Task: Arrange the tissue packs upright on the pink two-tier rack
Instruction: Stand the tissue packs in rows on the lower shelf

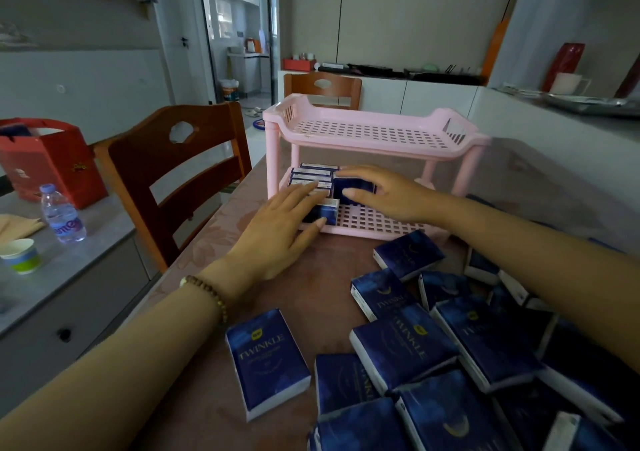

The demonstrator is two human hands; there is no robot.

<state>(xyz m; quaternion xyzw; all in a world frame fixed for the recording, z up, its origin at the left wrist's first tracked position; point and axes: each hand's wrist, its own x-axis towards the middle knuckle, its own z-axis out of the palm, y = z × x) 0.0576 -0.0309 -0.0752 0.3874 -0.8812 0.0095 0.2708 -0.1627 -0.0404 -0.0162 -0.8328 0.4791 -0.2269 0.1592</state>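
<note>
Head view.
- Loose tissue packs (450,346): heap lying flat on the table (207,398), partly behind the right forearm and cut off at the frame edge.
- Pink two-tier rack (374,131): lower tier (374,220) holds an upright row of packs (313,173) at its left end; count unclear under the fingers.
- Left hand (280,228): fingers straight, resting on the row, thumb against the front pack (327,212).
- Right hand (388,190): pinches a dark-blue pack (356,189) beside the row.
</note>
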